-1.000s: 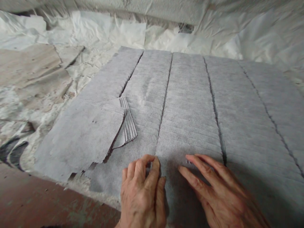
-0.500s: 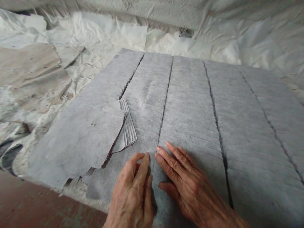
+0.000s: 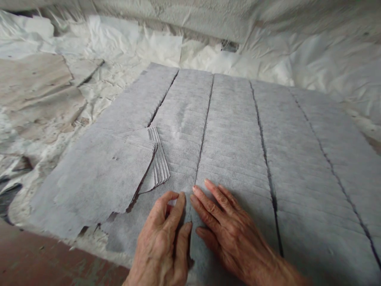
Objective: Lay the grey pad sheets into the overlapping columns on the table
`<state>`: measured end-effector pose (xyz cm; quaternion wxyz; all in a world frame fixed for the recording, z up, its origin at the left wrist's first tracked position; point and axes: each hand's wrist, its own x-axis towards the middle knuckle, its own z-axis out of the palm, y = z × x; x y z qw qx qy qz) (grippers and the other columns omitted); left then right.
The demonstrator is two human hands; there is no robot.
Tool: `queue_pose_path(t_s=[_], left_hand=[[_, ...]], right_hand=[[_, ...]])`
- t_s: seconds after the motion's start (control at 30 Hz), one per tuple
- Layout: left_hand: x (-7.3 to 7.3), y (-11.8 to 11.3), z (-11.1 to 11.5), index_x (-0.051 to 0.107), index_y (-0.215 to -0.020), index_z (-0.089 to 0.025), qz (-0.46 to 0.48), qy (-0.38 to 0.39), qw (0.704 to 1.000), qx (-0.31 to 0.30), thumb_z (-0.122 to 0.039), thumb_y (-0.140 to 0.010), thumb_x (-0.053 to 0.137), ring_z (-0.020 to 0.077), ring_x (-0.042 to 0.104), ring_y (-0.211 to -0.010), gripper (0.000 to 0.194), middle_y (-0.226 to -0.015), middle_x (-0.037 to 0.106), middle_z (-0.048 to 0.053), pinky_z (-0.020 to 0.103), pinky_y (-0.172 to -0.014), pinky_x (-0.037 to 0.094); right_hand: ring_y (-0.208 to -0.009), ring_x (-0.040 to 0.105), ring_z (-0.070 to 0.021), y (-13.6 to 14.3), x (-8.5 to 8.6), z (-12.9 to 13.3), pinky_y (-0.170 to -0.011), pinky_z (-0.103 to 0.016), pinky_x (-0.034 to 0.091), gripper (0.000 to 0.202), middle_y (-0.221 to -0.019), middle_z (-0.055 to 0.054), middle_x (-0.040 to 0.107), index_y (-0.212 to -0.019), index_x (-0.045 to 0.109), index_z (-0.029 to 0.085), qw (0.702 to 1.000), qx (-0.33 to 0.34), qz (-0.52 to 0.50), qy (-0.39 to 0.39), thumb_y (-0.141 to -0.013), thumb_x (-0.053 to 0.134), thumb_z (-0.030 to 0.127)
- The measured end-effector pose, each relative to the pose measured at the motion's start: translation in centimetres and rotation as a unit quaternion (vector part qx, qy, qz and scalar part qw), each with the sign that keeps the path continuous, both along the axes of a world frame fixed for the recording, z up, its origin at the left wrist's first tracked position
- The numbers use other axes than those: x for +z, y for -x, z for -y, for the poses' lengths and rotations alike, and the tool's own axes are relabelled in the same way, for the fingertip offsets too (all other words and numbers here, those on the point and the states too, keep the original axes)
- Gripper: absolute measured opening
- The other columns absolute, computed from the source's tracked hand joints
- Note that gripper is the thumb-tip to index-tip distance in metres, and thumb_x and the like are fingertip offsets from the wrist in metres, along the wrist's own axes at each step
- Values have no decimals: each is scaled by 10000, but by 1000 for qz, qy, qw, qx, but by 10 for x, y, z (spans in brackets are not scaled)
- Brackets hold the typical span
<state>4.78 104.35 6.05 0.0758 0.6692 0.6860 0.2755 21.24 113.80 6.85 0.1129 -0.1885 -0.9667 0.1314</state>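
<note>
Two bare hands press side by side on rows of overlapped grey fibrous paper sheets (image 3: 235,135). The left hand (image 3: 162,242), fingers loosely curled, grips nothing; the right hand (image 3: 229,230) lies flat and spread, holding nothing. A loose fanned stack of grey sheets (image 3: 101,178) sits just left of the left hand; crumpled white plastic sheeting (image 3: 208,51) lies beyond.

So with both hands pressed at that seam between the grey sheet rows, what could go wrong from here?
1. The left hand and right hand could drag the thin overlapped grey sheets out of line.
2. The fanned stack beside them, already askew, might slide further.
3. The ragged-edged sheet looks fragile and may tear.
</note>
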Motion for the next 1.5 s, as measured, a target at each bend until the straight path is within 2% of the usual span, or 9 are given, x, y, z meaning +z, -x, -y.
queue_pose_path(t_s=[0.2,0.4,0.6,0.77,0.97,1.1,1.27,1.37,1.5], left_hand=[[2,-3,0,464,-1296,-118,10,1,1000,6,-234,-905,448,104,542,-945,408,-1251,418,116,187,-844,510],[-9,-8,0,447,-1301,-87,-22,-50,998,20,-181,-833,489,173,519,-994,480,-1264,431,142,283,-844,538],[-11,-12,-2,459,-1280,-102,-16,-58,998,36,-174,-826,475,223,521,-1037,460,-1259,449,152,357,-831,560],[-12,-13,-2,456,-1277,-109,-8,-45,998,34,-159,-824,459,250,523,-1079,456,-1267,452,160,398,-838,566],[-18,-8,4,383,-1344,-85,-1,-45,999,-8,-165,-840,482,253,498,-1203,520,-1348,431,193,349,-925,535],[-6,15,21,474,-1257,-153,30,-102,994,-5,-214,-895,460,187,585,-1086,368,-1191,589,127,285,-891,537],[11,73,49,527,-1215,-180,-150,-123,980,31,-240,-873,533,200,602,-1045,347,-1151,628,105,302,-829,535],[15,98,48,517,-1219,-161,-187,-124,971,83,-221,-875,517,224,551,-1102,349,-1203,586,118,361,-867,513],[10,106,36,497,-1217,-152,-183,-100,973,102,-217,-895,476,234,502,-1136,329,-1222,560,118,399,-904,490]], right_hand=[[-1300,81,-302,-1,0,-1,-1093,-525,193,448,-1453,-60,127,-1363,436,22,1000,0,18,-8,-1038,179,193],[-1299,107,-291,-4,4,1,-1101,-519,191,424,-1450,-93,128,-1426,296,14,1000,-1,-11,7,-1058,190,197],[-1293,114,-324,-8,1,7,-1080,-569,185,497,-1445,-139,118,-1429,251,24,996,-81,-2,-46,-1132,13,344],[-1292,103,-335,-7,-6,9,-1068,-590,190,434,-1445,-145,108,-1420,252,25,996,-69,27,-58,-1109,114,293],[-1278,158,-354,-9,-11,6,-1009,-625,276,402,-1431,-158,154,-1434,213,60,993,-68,16,-96,-1087,119,240],[-1268,194,-357,-10,-18,2,-969,-627,335,406,-1418,-162,191,-1439,192,77,989,-65,2,-129,-1103,91,282],[-1258,219,-365,-8,-19,0,-925,-624,387,437,-1409,-172,211,-1452,180,68,983,-70,-2,-170,-1112,72,319],[-1253,235,-362,-8,-16,0,-914,-628,402,436,-1404,-172,222,-1459,168,66,983,-71,-17,-168,-1108,74,307],[-1249,244,-369,-9,-6,0,-891,-653,420,446,-1403,-157,228,-1460,198,87,991,-81,-59,-87,-1129,111,374]])
